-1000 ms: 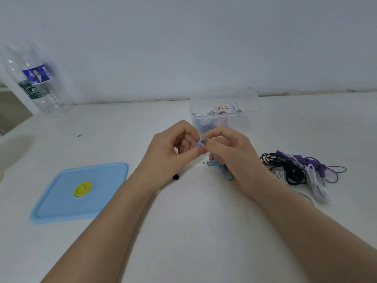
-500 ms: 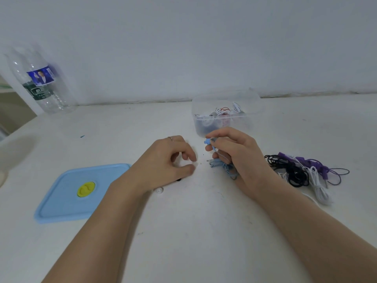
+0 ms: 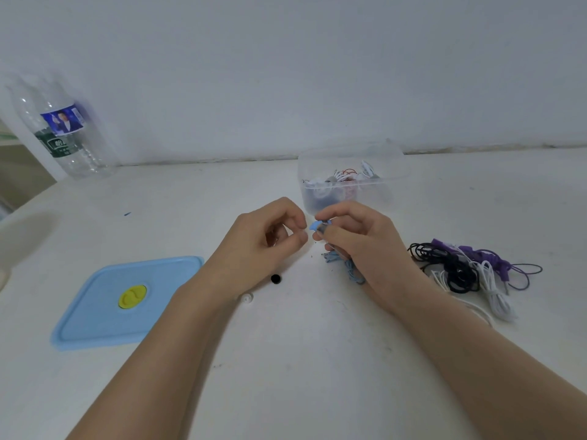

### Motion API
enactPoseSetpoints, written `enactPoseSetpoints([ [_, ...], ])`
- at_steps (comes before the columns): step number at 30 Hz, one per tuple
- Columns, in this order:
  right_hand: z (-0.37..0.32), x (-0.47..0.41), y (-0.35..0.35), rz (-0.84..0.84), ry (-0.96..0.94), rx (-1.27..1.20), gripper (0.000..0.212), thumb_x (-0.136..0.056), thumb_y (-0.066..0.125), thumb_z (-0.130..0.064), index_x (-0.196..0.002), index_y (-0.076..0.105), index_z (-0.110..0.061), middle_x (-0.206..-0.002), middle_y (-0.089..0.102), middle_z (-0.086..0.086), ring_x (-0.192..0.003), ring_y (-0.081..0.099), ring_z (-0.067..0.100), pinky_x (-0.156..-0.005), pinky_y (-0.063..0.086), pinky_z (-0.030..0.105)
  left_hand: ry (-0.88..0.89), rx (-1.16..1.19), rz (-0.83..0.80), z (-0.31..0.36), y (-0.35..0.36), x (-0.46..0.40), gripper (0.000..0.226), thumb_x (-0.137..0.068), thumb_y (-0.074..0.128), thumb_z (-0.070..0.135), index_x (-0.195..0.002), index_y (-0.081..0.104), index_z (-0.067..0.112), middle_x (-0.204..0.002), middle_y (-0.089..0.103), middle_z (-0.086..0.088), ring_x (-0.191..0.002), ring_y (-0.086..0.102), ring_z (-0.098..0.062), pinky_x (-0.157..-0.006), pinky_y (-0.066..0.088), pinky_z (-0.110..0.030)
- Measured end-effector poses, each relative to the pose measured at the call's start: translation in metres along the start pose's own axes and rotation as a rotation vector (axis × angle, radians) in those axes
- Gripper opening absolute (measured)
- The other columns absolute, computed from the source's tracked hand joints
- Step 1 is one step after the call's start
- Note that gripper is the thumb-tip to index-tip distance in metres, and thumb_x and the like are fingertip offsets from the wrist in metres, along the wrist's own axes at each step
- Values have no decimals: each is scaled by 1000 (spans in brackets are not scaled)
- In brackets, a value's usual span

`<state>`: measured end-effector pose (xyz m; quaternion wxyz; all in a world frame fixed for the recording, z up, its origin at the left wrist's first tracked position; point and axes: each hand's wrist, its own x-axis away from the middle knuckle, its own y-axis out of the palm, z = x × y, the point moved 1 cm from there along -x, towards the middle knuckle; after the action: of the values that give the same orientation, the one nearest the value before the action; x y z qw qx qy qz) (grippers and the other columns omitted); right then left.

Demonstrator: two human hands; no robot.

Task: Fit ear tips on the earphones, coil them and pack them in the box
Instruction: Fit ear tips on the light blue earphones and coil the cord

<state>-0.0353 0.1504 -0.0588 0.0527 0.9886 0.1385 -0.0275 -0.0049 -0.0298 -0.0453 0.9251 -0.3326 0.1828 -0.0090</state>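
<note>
Left hand (image 3: 263,239) back up from the table beside the right hand (image 3: 359,239) (fingers pinched on blue earphone (image 3: 317,226)), own fingers curled, contents unclear.

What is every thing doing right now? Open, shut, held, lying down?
Clear box: open, earphones inside.
Blue lid: off, flat on table.
Blue earphone: held by right hand.
Left hand: fingers curled beside it.
Cable pile: tangled, loose.
Bottle: upright.

Counted on the table (image 3: 317,360): one box (image 3: 351,173), one lid (image 3: 95,312), one bottle (image 3: 60,131), two loose ear tips, black (image 3: 275,278) and white (image 3: 246,298), and two hands, left (image 3: 257,246) and right (image 3: 359,239).
</note>
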Motion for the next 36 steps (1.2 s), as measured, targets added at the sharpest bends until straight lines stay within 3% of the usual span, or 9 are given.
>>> enactPoseSetpoints([
  [5,0,1,0,-19,-14,7,9,-86,70,0,-92,70,-7,-87,65,32,-51,48,7,-58,44,19,-1,41,-2,-1,1,0,13,-92,71,6,-91,63,17,-61,54,23,-59,40,-12,-61,38,-25],
  [10,0,1,0,-23,-26,-15,8,-88,68,-1,-92,70,-6,-87,69,28,-46,46,4,-67,48,26,-11,74,-4,-4,1,0,12,-91,73,9,-91,65,19,-73,61,16,-60,43,-17,-60,39,-32],
  [16,2,0,-1,-29,-23,8,7,-88,70,-2,-94,71,-3,-84,69,27,-49,47,6,-63,47,23,6,112,3,-4,2,1,15,-90,75,8,-93,66,19,-80,68,10,-62,47,-22,-61,44,-38],
  [19,2,0,-2,-24,-12,-7,6,-86,72,-4,-92,72,-4,-79,70,21,-48,47,6,-68,48,27,15,113,2,-4,1,1,18,-89,73,3,-95,69,20,-81,70,6,-62,47,-16,-62,44,-34],
  [23,2,-1,-3,-37,12,-36,7,-87,71,-6,-93,73,-10,-75,71,10,-55,50,14,-73,50,28,25,95,30,-2,0,0,13,-92,74,7,-95,74,20,-76,68,15,-62,49,-11,-65,44,-34],
  [28,-1,0,-6,-46,55,-108,9,-89,69,-5,-97,67,-9,-73,71,9,-70,41,28,-63,49,19,-3,117,23,0,0,0,16,-93,72,8,-98,75,23,-88,72,16,-71,60,-13,-77,51,-40],
  [31,-2,0,-5,-77,45,-125,5,-89,68,-3,-86,67,-7,-71,70,10,-63,37,26,-62,49,19,-4,156,26,1,0,0,14,-93,72,5,-98,77,18,-81,71,14,-73,63,-12,-77,53,-29],
  [34,-2,2,-6,-107,47,-167,6,-89,67,0,-84,68,-5,-72,68,12,-55,36,18,-64,49,20,-3,216,31,3,-1,1,13,-91,74,6,-95,78,17,-81,72,-4,-73,62,-13,-78,49,-21],
  [36,-4,2,-7,-131,58,-192,7,-89,66,0,-84,68,-4,-73,66,13,-51,36,15,-64,49,21,-14,291,22,3,-2,1,8,-89,77,12,-94,79,19,-86,72,-16,-76,63,-23,-79,49,-27],
])
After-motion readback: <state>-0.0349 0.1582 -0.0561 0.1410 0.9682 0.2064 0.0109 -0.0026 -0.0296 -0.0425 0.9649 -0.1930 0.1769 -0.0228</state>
